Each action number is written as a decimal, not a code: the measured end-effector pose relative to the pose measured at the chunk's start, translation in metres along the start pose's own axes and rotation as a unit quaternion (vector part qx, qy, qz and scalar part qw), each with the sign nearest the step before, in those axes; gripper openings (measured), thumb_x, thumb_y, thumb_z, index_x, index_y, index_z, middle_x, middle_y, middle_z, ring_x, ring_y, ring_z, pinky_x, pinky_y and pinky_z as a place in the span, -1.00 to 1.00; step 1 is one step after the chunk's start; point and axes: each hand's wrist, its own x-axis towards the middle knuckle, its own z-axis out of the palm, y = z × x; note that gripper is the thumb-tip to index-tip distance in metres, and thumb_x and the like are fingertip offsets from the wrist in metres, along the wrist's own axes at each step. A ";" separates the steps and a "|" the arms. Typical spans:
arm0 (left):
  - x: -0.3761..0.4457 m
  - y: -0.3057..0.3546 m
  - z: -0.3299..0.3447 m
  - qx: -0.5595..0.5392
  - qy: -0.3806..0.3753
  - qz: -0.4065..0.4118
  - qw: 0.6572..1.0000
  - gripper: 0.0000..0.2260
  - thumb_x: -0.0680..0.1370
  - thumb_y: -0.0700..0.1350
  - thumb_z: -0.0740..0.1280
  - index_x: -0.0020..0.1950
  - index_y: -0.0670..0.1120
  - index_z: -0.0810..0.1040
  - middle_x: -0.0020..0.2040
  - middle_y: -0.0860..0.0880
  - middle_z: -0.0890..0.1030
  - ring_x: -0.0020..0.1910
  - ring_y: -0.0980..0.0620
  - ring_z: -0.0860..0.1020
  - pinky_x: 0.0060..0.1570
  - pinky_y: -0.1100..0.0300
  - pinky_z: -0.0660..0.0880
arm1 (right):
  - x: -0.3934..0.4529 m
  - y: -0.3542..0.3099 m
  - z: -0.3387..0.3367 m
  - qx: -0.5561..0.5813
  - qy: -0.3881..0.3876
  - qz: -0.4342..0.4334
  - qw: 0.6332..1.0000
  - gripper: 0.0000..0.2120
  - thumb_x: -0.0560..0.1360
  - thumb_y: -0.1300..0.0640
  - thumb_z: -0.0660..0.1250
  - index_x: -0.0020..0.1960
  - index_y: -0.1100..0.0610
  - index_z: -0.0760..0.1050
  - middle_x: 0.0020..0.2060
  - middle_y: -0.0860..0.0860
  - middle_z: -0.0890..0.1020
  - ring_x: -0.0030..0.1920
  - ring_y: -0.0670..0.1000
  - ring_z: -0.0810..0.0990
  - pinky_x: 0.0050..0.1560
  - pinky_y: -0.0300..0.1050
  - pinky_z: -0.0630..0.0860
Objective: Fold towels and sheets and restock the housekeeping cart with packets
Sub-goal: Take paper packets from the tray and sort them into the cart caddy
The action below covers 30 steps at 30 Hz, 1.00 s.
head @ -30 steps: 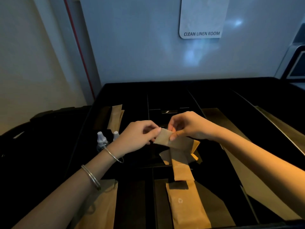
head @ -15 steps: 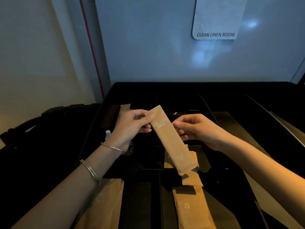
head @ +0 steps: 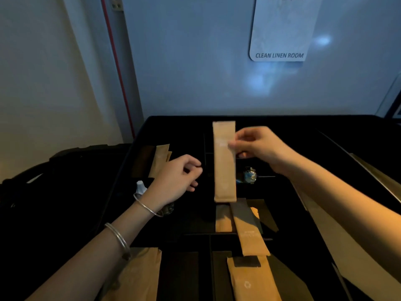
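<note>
wall sign (head: 282,29) w/ "CLEAN LINEN ROOM", packet print unreadable

Packet (head: 224,166) of matt brown paper; tray (head: 184,135) of smooth black plastic; bangles (head: 118,237) of shiny metal.

The sign (head: 282,29) loses its top line to the frame's edge; the packet (head: 224,161) print (faint, pale) stays unreadable.

1. Scene dim overall; warm light falls from the right onto the right forearm (head: 338,205).
2. Pale glare patches on the blue wall (head: 195,61).
3. Black tray (head: 173,131) interior underexposed.
4. Wide-angle bending at edges.
</note>
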 end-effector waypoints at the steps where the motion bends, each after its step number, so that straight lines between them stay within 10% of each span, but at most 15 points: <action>1: 0.000 -0.001 0.000 0.046 -0.023 0.006 0.999 -0.88 0.59 -0.16 0.25 0.11 -0.07 0.50 -0.09 0.05 0.54 -0.24 0.12 0.59 -0.20 0.26 0.60 | 0.013 -0.002 -0.005 0.011 0.031 -0.008 0.999 -0.83 0.48 0.32 0.34 -0.25 0.15 0.46 -0.43 -0.03 0.54 -0.47 -0.22 0.50 -0.39 -0.40 0.49; 11: 0.001 -0.009 -0.003 0.149 -0.043 0.018 0.988 -0.86 0.59 -0.15 0.24 0.09 0.02 0.54 -0.11 0.12 0.56 -0.25 0.24 0.59 -0.16 0.33 0.56 | 0.142 0.022 -0.017 -0.038 0.223 -0.022 0.974 -0.77 0.48 0.30 0.37 -0.28 0.10 0.42 -0.29 0.07 0.55 -0.36 -0.09 0.54 -0.32 -0.26 0.59; 16: 0.000 -0.015 -0.009 0.163 -0.021 0.015 0.986 -0.85 0.60 -0.14 0.23 0.10 0.04 0.53 -0.12 0.14 0.55 -0.23 0.25 0.56 -0.20 0.42 0.52 | 0.174 0.051 0.007 -0.064 0.193 0.022 0.979 -0.78 0.46 0.27 0.41 -0.31 0.10 0.45 -0.19 0.15 0.57 -0.20 0.07 0.59 -0.10 0.02 0.63; 24: 0.004 -0.015 -0.012 0.212 -0.010 0.027 0.977 -0.84 0.59 -0.12 0.24 0.12 0.06 0.53 -0.05 0.15 0.56 -0.16 0.24 0.55 -0.25 0.47 0.43 | 0.166 0.089 0.015 -0.090 0.092 0.143 0.981 -0.92 0.46 0.35 0.38 -0.16 0.23 0.50 -0.08 0.18 0.57 -0.27 0.01 0.58 -0.43 -0.28 0.58; 30: 0.004 -0.015 -0.013 0.216 -0.024 0.024 0.976 -0.84 0.59 -0.14 0.25 0.10 0.05 0.54 -0.07 0.14 0.57 -0.19 0.25 0.57 -0.18 0.41 0.50 | 0.138 0.077 0.007 -0.225 0.041 0.097 0.969 -0.54 0.50 0.20 0.36 0.35 0.31 0.38 0.17 0.21 0.57 0.07 0.13 0.62 0.11 -0.08 0.55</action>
